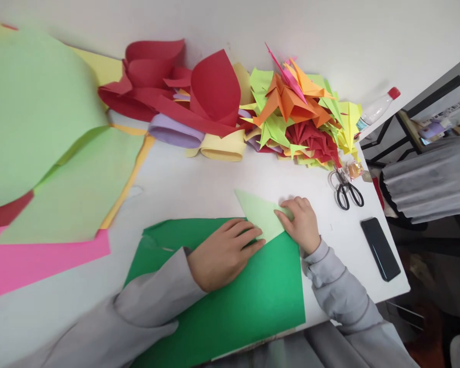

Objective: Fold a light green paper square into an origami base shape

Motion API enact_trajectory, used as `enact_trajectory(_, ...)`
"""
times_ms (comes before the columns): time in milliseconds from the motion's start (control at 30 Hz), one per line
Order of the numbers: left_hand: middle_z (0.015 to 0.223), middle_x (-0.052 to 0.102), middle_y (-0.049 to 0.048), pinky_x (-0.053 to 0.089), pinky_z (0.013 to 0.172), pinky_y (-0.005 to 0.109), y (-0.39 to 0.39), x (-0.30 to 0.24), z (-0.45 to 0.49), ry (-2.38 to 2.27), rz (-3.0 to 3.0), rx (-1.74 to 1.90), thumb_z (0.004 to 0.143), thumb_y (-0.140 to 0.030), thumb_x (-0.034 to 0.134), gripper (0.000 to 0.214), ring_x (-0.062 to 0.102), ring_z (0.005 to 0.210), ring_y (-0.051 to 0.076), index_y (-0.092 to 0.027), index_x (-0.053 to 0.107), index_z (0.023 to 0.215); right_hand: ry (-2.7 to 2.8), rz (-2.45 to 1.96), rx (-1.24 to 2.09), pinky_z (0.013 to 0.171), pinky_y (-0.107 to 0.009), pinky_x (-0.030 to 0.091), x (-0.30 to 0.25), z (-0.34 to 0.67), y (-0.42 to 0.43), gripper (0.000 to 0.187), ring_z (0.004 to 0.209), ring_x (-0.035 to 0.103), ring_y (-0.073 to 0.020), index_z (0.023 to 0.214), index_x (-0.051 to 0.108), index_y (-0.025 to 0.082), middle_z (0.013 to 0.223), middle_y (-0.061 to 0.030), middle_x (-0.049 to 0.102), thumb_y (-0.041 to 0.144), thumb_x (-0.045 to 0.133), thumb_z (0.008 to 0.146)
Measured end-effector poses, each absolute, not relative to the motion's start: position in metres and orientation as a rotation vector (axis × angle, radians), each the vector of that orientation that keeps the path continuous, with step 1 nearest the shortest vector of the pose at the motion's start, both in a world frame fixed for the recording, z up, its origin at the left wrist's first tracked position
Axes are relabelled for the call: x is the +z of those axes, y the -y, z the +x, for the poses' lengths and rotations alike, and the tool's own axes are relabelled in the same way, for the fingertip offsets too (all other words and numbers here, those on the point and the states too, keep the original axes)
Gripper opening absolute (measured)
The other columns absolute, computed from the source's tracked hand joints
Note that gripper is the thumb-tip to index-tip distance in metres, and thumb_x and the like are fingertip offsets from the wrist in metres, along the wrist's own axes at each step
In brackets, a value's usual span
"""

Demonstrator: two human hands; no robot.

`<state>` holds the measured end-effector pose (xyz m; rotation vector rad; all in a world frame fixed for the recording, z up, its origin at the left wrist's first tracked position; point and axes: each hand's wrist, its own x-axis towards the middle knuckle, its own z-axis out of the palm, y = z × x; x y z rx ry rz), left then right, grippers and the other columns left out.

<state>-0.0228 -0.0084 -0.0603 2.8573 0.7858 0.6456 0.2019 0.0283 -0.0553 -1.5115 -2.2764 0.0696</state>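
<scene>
A light green sheet of paper (265, 217), folded to a pointed shape, lies partly over the top edge of a dark green sheet (260, 296). My left hand (228, 250) rests flat on the dark green sheet, its fingers stretched out and the tips touching the light green paper's left side. At the paper's right corner, my right hand (301, 225) pinches the edge between thumb and fingers. Grey sleeves cover both wrists.
Folded paper shapes (302, 112) in several colours are heaped against the wall, beside curled red paper (214, 92). Large light green sheets (34, 122) and a pink sheet (42, 260) lie left. Scissors (347, 191), a black phone (380, 249) and a bottle (377, 108) are on the right.
</scene>
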Motion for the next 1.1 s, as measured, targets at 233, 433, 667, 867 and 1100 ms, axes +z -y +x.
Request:
enact_trajectory(233,0.12,0.064,0.0082,0.042,0.09,0.044,0.008,-0.061,-0.021,-0.744,2.853,0.605,0.086,-0.01,0.044,0.034,0.052,0.1,0.024,-0.016,0.062,0.114,2.283,-1.491,0.001,0.073,-0.036,0.044,-0.056,0.202,-0.027,0.026,0.079,0.05,-0.0235,0.095,0.069,0.019,0.077,-0.0077,0.055,0.039,0.053,0.089)
enact_trajectory(433,0.118,0.066,0.0068,0.042,0.089,0.041,0.002,-0.058,-0.025,-0.702,2.78,0.571,0.082,-0.006,0.044,0.042,0.051,0.103,0.024,-0.019,0.06,0.119,2.286,-1.501,0.008,0.073,-0.037,0.044,-0.056,0.201,-0.027,0.026,0.08,0.05,-0.0237,0.095,0.069,0.019,0.076,-0.0077,0.055,0.038,0.052,0.09)
enact_trajectory(667,0.119,0.066,0.004,0.041,0.088,0.04,-0.002,-0.062,-0.028,-0.659,2.768,0.625,0.074,0.002,0.042,0.049,0.052,0.104,0.023,-0.018,0.061,0.115,2.278,-1.483,-0.014,0.073,-0.037,0.045,-0.057,0.202,-0.027,0.025,0.079,0.05,-0.0234,0.094,0.069,0.019,0.077,-0.0079,0.056,0.038,0.052,0.09)
enact_trajectory(867,0.124,0.064,-0.0001,0.04,0.089,0.041,-0.001,-0.061,-0.03,-0.64,2.768,0.596,0.07,0.001,0.044,0.048,0.051,0.106,0.024,-0.021,0.064,0.108,2.274,-1.487,-0.015,0.072,-0.037,0.045,-0.058,0.201,-0.027,0.024,0.079,0.05,-0.0235,0.095,0.068,0.019,0.078,-0.0079,0.056,0.037,0.053,0.09)
enact_trajectory(1100,0.123,0.064,0.0023,0.043,0.092,0.04,0.001,-0.061,-0.03,-0.65,2.802,0.58,0.076,-0.001,0.044,0.043,0.054,0.107,0.023,-0.021,0.064,0.108,2.273,-1.51,-0.006,0.073,-0.037,0.044,-0.056,0.2,-0.026,0.024,0.079,0.05,-0.0238,0.094,0.069,0.019,0.079,-0.0083,0.057,0.037,0.053,0.09)
